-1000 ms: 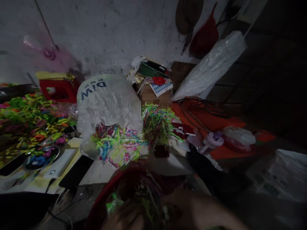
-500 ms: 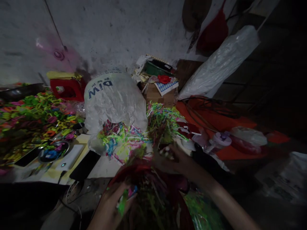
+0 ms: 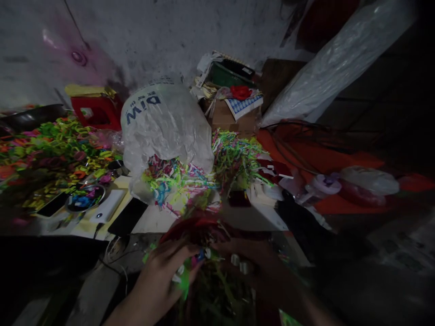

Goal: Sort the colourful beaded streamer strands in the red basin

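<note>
My left hand [image 3: 163, 271] and my right hand [image 3: 254, 262] meet low in the middle over a red basin [image 3: 190, 226] full of bright paper strips [image 3: 210, 290]. The left hand's fingers are curled round a small bunch of green and pink strips. My right hand's fingers are bent and pinched on small pale pieces among the strips, too dim to name. Just beyond the basin, a heap of coloured strips [image 3: 176, 181] spills from a big white plastic bag [image 3: 163, 122] marked with blue letters.
A wide pile of coloured strips [image 3: 50, 149] covers the left. Near it lie a metal bowl [image 3: 84, 199], a white device [image 3: 108, 206], two dark phones [image 3: 127, 217]. A cardboard box [image 3: 231, 120], orange cloth with cables [image 3: 306, 154], a pale lidded bottle [image 3: 319, 188] and a long plastic-wrapped roll [image 3: 340, 59] are at the right.
Both hands rose into view over the basin. The right hand reached toward the heap, then drew back beside the left. The view has tipped downward and closer.
</note>
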The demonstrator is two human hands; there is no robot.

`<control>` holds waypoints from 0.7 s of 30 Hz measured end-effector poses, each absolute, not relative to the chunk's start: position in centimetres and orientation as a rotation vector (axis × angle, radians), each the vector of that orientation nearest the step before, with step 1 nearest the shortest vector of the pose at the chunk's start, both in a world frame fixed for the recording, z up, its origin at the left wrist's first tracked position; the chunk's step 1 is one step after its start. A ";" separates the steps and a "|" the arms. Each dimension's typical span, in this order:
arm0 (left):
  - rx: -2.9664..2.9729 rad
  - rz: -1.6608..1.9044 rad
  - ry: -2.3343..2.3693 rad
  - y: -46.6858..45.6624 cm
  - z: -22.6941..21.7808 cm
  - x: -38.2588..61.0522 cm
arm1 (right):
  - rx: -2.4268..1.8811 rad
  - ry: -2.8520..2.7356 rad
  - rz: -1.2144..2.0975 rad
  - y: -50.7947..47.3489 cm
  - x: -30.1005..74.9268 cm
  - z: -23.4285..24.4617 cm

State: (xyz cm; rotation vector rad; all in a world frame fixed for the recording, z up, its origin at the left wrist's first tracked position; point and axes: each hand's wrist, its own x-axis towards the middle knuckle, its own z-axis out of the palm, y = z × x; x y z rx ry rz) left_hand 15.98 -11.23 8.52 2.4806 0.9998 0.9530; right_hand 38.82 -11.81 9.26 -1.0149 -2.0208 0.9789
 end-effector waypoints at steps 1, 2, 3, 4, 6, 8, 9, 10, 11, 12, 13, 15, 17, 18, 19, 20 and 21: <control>2.544 0.939 1.000 -11.2 8.6 16.0 | -1.008 -2.019 1.005 -11.8 38.9 9.3; 2.607 0.929 1.002 -11.1 8.7 16.0 | -1.008 -2.012 1.044 -11.9 38.9 9.4; 2.659 0.921 1.010 -11.0 8.8 16.0 | -1.023 -2.001 1.081 -11.9 38.9 9.5; 2.706 0.913 1.016 -10.9 8.8 16.0 | -1.042 -1.999 1.118 -11.9 38.8 9.7; 2.798 0.903 1.020 -10.8 9.0 16.1 | -1.085 -2.006 1.143 -12.0 38.7 10.0; 2.909 0.913 0.985 -10.7 9.0 16.2 | -1.095 -2.021 1.136 -12.0 38.7 10.3; 2.960 0.943 0.962 -10.6 9.0 16.3 | -1.083 -2.030 1.145 -12.0 38.8 10.4; 3.004 0.979 0.929 -10.6 9.0 16.4 | -1.067 -2.041 1.163 -12.0 38.9 10.5; 3.035 1.005 0.897 -10.6 9.0 16.5 | -1.061 -2.056 1.181 -12.0 38.9 10.6; 3.059 1.024 0.858 -10.6 9.0 16.6 | -1.062 -2.081 1.204 -12.0 39.0 10.7; 3.076 1.036 0.827 -10.6 9.0 16.6 | -1.071 -2.104 1.220 -12.0 39.0 10.7; 3.103 1.023 0.769 -10.7 9.1 16.8 | -1.106 -2.153 1.256 -12.0 39.1 10.7; 3.118 1.024 0.742 -10.8 9.3 16.9 | -1.135 -2.206 1.275 -12.1 39.1 10.6; 3.126 1.001 0.737 -10.8 9.4 16.9 | -1.160 -2.235 1.270 -12.2 39.0 10.5; 3.133 0.966 0.736 -10.8 9.5 17.0 | -1.185 -2.259 1.252 -12.3 39.0 10.4; 3.137 0.937 0.726 -10.8 9.6 17.0 | -1.202 -2.276 1.239 -12.5 39.0 10.3; 3.133 0.914 0.719 -10.9 9.8 17.0 | -1.209 -2.280 1.228 -12.6 39.1 10.4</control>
